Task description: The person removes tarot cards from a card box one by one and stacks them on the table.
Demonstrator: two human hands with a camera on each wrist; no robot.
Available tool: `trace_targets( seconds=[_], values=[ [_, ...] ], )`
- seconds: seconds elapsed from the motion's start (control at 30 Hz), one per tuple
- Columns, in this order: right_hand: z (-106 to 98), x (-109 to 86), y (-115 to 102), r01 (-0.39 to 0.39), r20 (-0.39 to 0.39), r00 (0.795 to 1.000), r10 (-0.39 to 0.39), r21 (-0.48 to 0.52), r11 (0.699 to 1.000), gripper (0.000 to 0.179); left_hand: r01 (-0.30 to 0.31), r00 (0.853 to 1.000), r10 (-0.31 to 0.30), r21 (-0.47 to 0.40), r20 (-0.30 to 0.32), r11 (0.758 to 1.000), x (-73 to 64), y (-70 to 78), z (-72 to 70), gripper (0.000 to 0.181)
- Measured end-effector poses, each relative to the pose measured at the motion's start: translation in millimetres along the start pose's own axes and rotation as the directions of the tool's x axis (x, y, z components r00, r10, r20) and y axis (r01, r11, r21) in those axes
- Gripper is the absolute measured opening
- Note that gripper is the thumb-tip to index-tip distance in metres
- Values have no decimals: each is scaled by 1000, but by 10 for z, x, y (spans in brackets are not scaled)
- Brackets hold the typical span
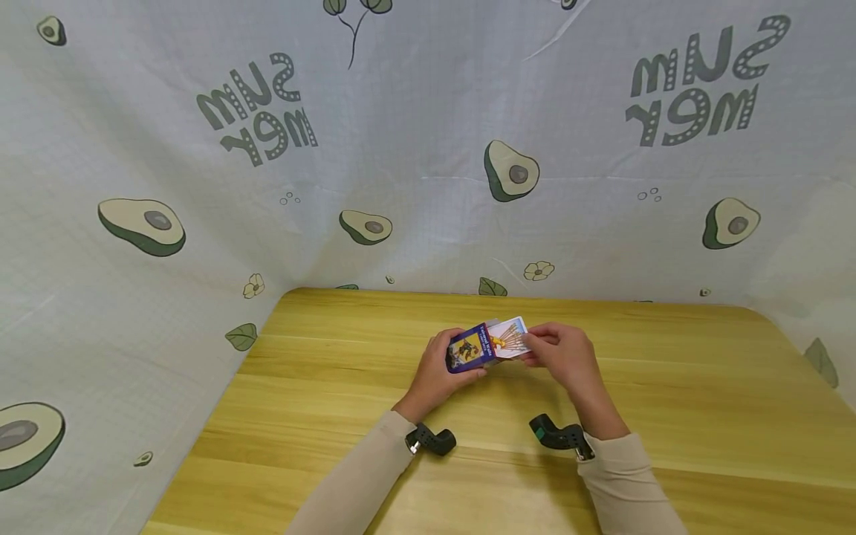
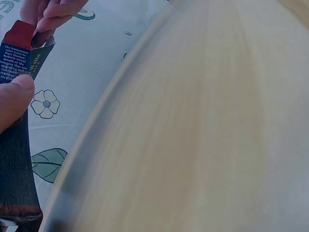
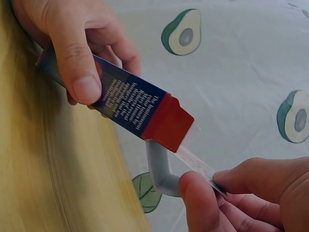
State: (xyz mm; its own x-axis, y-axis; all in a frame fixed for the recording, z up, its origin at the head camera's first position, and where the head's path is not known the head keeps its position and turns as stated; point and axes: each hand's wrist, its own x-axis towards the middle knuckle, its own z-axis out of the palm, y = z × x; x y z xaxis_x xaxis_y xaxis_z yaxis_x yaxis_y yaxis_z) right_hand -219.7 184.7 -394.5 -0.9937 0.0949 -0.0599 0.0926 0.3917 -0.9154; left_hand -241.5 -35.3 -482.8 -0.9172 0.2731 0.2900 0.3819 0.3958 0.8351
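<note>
In the head view, my left hand [image 1: 431, 379] grips a purple-blue tarot card box [image 1: 466, 350], tilted up to the right. Its thumb lies along the box's narrow, text-printed side [image 3: 128, 104] in the right wrist view. At the open end a red side flap [image 3: 169, 123] sticks out, and a curved grey flap [image 3: 161, 169] bends away below it. A picture card [image 1: 510, 339] juts partway from the box. My right hand [image 1: 567, 358] pinches the card's outer end between thumb and fingers. The left wrist view shows the box [image 2: 17, 164] at its left edge.
Both hands are over a yellowish wooden table [image 1: 334, 416]. A pale cloth [image 1: 428, 96] with avocado prints hangs behind the table and along its left side. Black wrist mounts, left [image 1: 436, 441] and right [image 1: 555, 435], sit beside the sleeve cuffs.
</note>
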Motion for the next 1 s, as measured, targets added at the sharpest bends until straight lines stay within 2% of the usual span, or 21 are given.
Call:
trace_targets(
  seconds=[0.73,1.0],
  values=[
    [-264,-7,26,-61,-52,997,65,68,996,44,-1,1000,1,-15,-10,1000,2,-15,2,73],
    [-398,-4,52,-36,-39,998,41,124,992,47,1,1000,-1,-18,-16,1000,3,-18,2,72]
  ],
)
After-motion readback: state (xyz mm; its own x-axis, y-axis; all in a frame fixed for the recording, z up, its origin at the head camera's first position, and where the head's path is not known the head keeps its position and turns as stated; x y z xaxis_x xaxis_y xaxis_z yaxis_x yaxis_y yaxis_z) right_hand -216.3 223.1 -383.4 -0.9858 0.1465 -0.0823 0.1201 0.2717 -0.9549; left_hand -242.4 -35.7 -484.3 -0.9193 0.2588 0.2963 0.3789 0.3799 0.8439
